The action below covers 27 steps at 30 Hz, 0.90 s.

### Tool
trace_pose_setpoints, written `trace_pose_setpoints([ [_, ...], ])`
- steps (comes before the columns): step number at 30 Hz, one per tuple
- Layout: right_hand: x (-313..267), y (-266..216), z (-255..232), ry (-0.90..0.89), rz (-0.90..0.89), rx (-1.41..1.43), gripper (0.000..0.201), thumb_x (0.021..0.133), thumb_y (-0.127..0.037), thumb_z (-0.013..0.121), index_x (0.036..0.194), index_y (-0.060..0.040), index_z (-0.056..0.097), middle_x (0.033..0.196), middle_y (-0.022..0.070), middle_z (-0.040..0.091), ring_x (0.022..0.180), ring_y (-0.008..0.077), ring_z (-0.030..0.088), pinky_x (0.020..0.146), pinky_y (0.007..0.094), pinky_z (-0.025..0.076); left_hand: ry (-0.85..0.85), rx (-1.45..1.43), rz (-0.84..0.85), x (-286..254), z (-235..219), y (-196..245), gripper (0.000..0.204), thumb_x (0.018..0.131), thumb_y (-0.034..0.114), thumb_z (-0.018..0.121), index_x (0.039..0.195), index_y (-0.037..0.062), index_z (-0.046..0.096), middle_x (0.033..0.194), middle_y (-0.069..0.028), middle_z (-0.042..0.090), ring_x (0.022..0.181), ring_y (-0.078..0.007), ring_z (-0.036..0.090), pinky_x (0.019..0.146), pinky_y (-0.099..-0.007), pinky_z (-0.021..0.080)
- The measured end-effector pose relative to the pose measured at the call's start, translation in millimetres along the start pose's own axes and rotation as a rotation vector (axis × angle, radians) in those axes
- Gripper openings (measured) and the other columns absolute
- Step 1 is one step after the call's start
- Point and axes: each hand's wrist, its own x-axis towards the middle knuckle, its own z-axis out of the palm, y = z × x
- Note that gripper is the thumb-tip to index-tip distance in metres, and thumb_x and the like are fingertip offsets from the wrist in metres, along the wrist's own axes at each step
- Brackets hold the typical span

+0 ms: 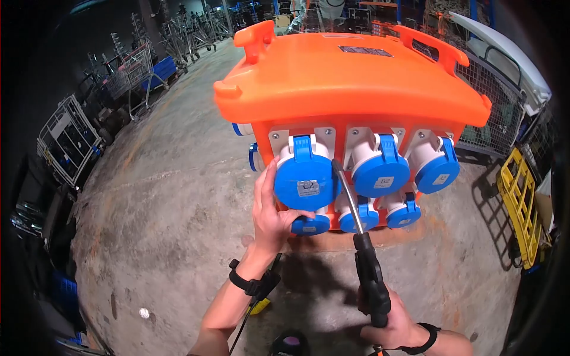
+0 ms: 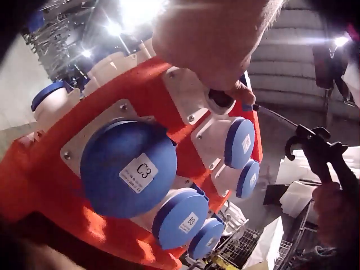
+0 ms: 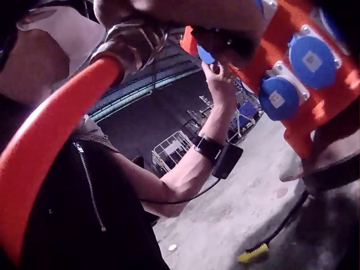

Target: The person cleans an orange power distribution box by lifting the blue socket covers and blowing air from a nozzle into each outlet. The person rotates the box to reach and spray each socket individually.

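Note:
A large orange distribution box (image 1: 350,74) carries rows of white sockets with blue caps. My left hand (image 1: 270,221) holds the blue cap labelled C2 (image 1: 297,169), fingers at its left edge and thumb below. In the left wrist view, the cap is lifted off its socket, and the dark socket opening (image 2: 220,99) shows under the hand. My right hand (image 1: 399,323) grips a black air blow gun (image 1: 371,276). The long metal nozzle points up at the right edge of that cap, its tip beside the socket. An orange hose (image 3: 62,107) runs from the gun.
Caps B2 (image 1: 381,177) and A2 (image 1: 438,177) sit to the right, with more capped sockets below. A yellow frame (image 1: 519,207) and a wire mesh cage (image 1: 490,107) stand at right. Trolleys (image 1: 133,74) line the left side of the concrete floor (image 1: 160,219).

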Motion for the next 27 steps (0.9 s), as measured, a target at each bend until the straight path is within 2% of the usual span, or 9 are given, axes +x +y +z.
trace_pose_setpoints([
  [1,2,0,1,-0.003,-0.002,-0.002,0.054,0.057,-0.004,0.068,0.108,-0.0036,0.052,0.092,0.0046,0.050,0.077,0.0172,0.048,0.070,0.0322,0.043,0.004,0.002,0.000,0,0,0,0.112,0.060,0.046,0.087,0.148,0.0046,0.031,0.140,-0.0182,0.046,0.125,-0.0351,0.050,0.103,-0.0448,0.044],
  [6,15,-13,8,-0.014,-0.054,0.000,0.053,0.057,-0.003,0.069,0.107,-0.0046,0.052,0.090,0.0035,0.050,0.077,0.0158,0.047,0.069,0.0310,0.042,0.013,-0.006,0.022,-1,2,0,0.107,0.061,0.020,0.091,0.148,0.0073,0.031,0.141,-0.0191,0.045,0.124,-0.0363,0.051,0.102,-0.0439,0.047],
  [13,27,-32,5,-0.044,0.047,0.116,0.050,0.057,-0.002,0.068,0.104,-0.0053,0.052,0.086,0.0023,0.049,0.076,0.0138,0.046,0.067,0.0288,0.041,-0.028,-0.025,-0.028,6,-4,17,0.108,0.058,0.018,0.091,0.147,0.0067,0.030,0.138,-0.0199,0.043,0.125,-0.0373,0.048,0.104,-0.0444,0.044],
  [16,27,-32,3,-0.044,0.035,0.092,0.050,0.057,-0.003,0.069,0.104,-0.0054,0.052,0.086,0.0018,0.049,0.075,0.0134,0.046,0.067,0.0290,0.041,-0.036,0.010,0.014,29,-11,41,0.097,0.061,0.016,0.089,0.142,0.0051,0.037,0.137,-0.0205,0.042,0.123,-0.0378,0.049,0.103,-0.0443,0.044],
  [18,26,-32,2,-0.046,0.028,0.025,0.050,0.058,-0.004,0.070,0.104,-0.0056,0.052,0.087,0.0016,0.049,0.076,0.0132,0.046,0.068,0.0289,0.041,0.002,0.068,0.051,42,-6,54,0.082,0.065,0.015,0.086,0.136,0.0034,0.046,0.135,-0.0217,0.042,0.122,-0.0385,0.049,0.101,-0.0447,0.044],
  [19,24,-31,1,-0.044,0.030,0.023,0.050,0.058,-0.004,0.070,0.104,-0.0056,0.052,0.087,0.0016,0.049,0.076,0.0132,0.046,0.068,0.0289,0.041,0.002,0.064,0.050,47,-2,57,0.082,0.065,0.015,0.086,0.136,0.0034,0.046,0.135,-0.0217,0.042,0.122,-0.0385,0.049,0.101,-0.0447,0.044],
  [21,19,-26,-1,-0.005,0.057,0.055,0.050,0.058,-0.005,0.070,0.104,-0.0058,0.052,0.088,0.0017,0.050,0.076,0.0135,0.047,0.068,0.0290,0.042,0.071,0.110,0.030,54,5,62,0.068,0.067,0.014,0.083,0.127,0.0023,0.054,0.132,-0.0223,0.045,0.117,-0.0386,0.053,0.095,-0.0441,0.048],
  [25,3,-15,-9,0.015,0.063,0.005,0.053,0.058,-0.006,0.071,0.107,-0.0060,0.051,0.089,0.0017,0.050,0.078,0.0136,0.048,0.069,0.0290,0.042,0.118,0.175,0.068,54,12,60,0.064,0.067,0.018,0.085,0.123,0.0039,0.058,0.128,-0.0210,0.050,0.111,-0.0381,0.058,0.087,-0.0425,0.053],
  [27,-3,-12,-10,0.052,0.090,-0.002,0.055,0.059,-0.008,0.073,0.108,-0.0056,0.049,0.086,0.0030,0.051,0.074,0.0158,0.050,0.066,0.0303,0.043,0.157,0.230,0.145,52,13,52,0.062,0.067,0.021,0.087,0.121,0.0062,0.060,0.126,-0.0194,0.052,0.106,-0.0365,0.061,0.081,-0.0409,0.056],
])
